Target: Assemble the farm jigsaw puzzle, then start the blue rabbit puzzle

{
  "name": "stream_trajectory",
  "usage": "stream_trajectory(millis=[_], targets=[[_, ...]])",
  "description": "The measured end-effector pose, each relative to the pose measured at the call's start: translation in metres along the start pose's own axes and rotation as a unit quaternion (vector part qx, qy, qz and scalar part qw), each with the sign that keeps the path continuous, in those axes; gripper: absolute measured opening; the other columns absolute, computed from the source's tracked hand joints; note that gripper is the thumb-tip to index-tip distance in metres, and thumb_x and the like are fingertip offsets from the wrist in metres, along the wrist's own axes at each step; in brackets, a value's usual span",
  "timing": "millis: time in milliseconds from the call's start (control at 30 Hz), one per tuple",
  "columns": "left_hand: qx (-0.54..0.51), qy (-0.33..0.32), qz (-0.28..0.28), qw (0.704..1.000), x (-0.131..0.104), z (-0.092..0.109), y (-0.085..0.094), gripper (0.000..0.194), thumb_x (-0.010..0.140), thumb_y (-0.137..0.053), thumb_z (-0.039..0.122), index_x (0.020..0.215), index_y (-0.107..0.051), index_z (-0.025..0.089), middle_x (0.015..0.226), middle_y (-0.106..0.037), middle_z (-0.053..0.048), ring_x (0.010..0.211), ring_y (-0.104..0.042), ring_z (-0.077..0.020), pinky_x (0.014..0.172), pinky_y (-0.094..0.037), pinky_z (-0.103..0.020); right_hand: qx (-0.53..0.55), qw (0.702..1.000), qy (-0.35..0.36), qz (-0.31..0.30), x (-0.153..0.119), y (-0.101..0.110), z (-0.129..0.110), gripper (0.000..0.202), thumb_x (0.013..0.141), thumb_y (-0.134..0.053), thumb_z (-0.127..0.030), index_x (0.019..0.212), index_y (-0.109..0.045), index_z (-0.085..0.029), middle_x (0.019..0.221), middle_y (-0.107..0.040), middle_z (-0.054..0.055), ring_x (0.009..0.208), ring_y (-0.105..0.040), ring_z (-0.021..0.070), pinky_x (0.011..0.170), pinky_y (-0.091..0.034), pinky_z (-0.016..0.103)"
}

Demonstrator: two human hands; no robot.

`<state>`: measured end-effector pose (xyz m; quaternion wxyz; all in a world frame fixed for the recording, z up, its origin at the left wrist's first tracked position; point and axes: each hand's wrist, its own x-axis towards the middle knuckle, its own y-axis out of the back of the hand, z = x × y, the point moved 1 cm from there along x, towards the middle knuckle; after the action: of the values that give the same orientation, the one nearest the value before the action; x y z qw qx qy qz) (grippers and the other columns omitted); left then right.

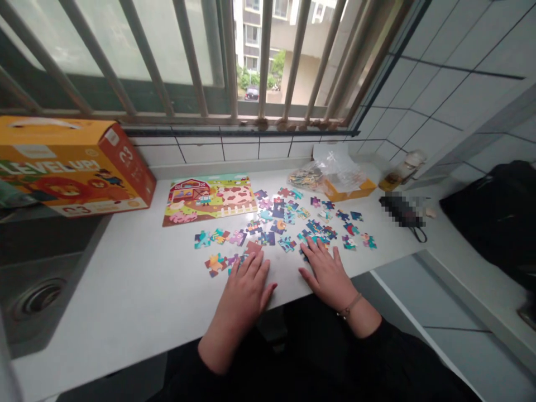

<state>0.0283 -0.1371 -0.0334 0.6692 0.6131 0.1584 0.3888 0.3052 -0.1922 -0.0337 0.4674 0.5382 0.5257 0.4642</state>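
Observation:
Many colourful jigsaw pieces (278,226) lie scattered over the white counter. My left hand (248,282) rests palm down with fingers stretched out, its fingertips on or beside a brown jigsaw piece (253,247). Close to it lies an orange piece (216,262). My right hand (324,271) is flat too, fingers spread, its tips touching the near edge of a cluster of dark blue pieces (318,230). Parts of some pieces are hidden under both hands. A farm picture puzzle (209,198) with a barn and a cow lies behind them to the left.
A yellow puzzle box (54,167) stands at the left, behind a sink (42,296). At the back right are bagged pieces (307,177), a yellow tray (354,191) with clear plastic and a glass jar (402,170). A dark blurred object (404,211) and black bag (494,218) lie right.

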Motion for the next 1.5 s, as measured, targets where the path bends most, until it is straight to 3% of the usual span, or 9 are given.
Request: stream_trajectory(millis=[233,400,633,767,867,1000,1233,1500], targets=[[0.011,0.017,-0.025,0.999,0.003,0.001,-0.003,0.057,0.113,-0.059,0.046,0.166,-0.062,0.024,0.181,-0.047,-0.017,0.166,-0.047,-0.0423,0.134,-0.035,-0.075,-0.005,0.994,-0.103,-0.026,0.028,0.005,0.011,0.075,0.117,-0.041,-0.061,0.184,-0.030,-0.029,0.193,-0.018,0.012,0.179,-0.017,0.0409,0.136,-0.017,0.081],[0.003,0.029,-0.047,0.998,0.004,0.000,-0.004,0.060,0.115,-0.055,0.049,0.168,-0.060,0.024,0.181,-0.046,-0.016,0.168,-0.044,-0.0414,0.136,-0.032,-0.074,0.026,0.989,-0.142,0.023,0.041,0.002,0.022,0.078,0.116,-0.040,-0.064,0.183,-0.031,-0.025,0.193,-0.016,0.016,0.177,-0.020,0.0412,0.135,-0.014,0.083],[-0.021,0.044,-0.043,0.998,0.003,0.003,-0.001,0.059,0.114,-0.055,0.049,0.166,-0.063,0.022,0.179,-0.049,-0.016,0.167,-0.045,-0.0406,0.137,-0.030,-0.073,0.039,0.965,-0.184,0.184,0.036,-0.002,0.045,0.059,0.117,-0.033,-0.046,0.163,-0.058,-0.018,0.179,-0.049,0.020,0.164,-0.045,0.0360,0.138,-0.023,0.073],[-0.031,0.042,-0.037,0.998,-0.001,0.003,0.000,0.057,0.115,-0.054,0.046,0.163,-0.065,0.019,0.180,-0.049,-0.017,0.167,-0.046,-0.0397,0.138,-0.030,-0.072,0.006,0.953,-0.212,0.214,0.034,-0.002,0.066,0.055,0.112,-0.038,-0.036,0.153,-0.066,-0.013,0.169,-0.060,0.022,0.156,-0.053,0.0367,0.139,-0.024,0.066],[-0.040,0.039,-0.030,0.998,-0.004,0.003,0.002,0.055,0.115,-0.053,0.045,0.161,-0.066,0.019,0.179,-0.049,-0.016,0.165,-0.048,-0.0386,0.138,-0.033,-0.070,-0.004,0.958,-0.211,0.192,0.038,0.000,0.082,0.057,0.108,-0.042,-0.033,0.156,-0.064,-0.010,0.172,-0.056,0.023,0.159,-0.050,0.0388,0.137,-0.027,0.067],[-0.053,0.033,-0.010,0.998,-0.008,0.004,0.003,0.052,0.114,-0.056,0.044,0.158,-0.069,0.019,0.176,-0.054,-0.018,0.163,-0.051,-0.0395,0.135,-0.038,-0.070,0.007,0.981,-0.155,0.116,0.048,0.011,0.100,0.065,0.107,-0.044,-0.035,0.164,-0.056,-0.005,0.167,-0.060,0.027,0.155,-0.054,0.0401,0.131,-0.039,0.065],[-0.070,0.026,-0.013,0.997,-0.012,0.002,0.007,0.048,0.115,-0.057,0.043,0.154,-0.069,0.017,0.172,-0.059,-0.018,0.160,-0.054,-0.0388,0.136,-0.038,-0.070,0.013,0.993,-0.097,0.063,0.054,0.042,0.119,0.050,0.102,-0.063,-0.042,0.142,-0.075,-0.015,0.141,-0.079,0.020,0.132,-0.069,0.0348,0.120,-0.050,0.049],[-0.084,0.034,-0.010,0.996,-0.013,0.002,0.008,0.044,0.114,-0.060,0.041,0.149,-0.070,0.017,0.168,-0.063,-0.018,0.158,-0.056,-0.0382,0.135,-0.039,-0.068,-0.005,0.991,-0.124,0.042,0.061,0.055,0.118,0.048,0.095,-0.073,-0.041,0.131,-0.081,-0.011,0.115,-0.084,0.017,0.106,-0.076,0.0300,0.100,-0.055,0.040]])
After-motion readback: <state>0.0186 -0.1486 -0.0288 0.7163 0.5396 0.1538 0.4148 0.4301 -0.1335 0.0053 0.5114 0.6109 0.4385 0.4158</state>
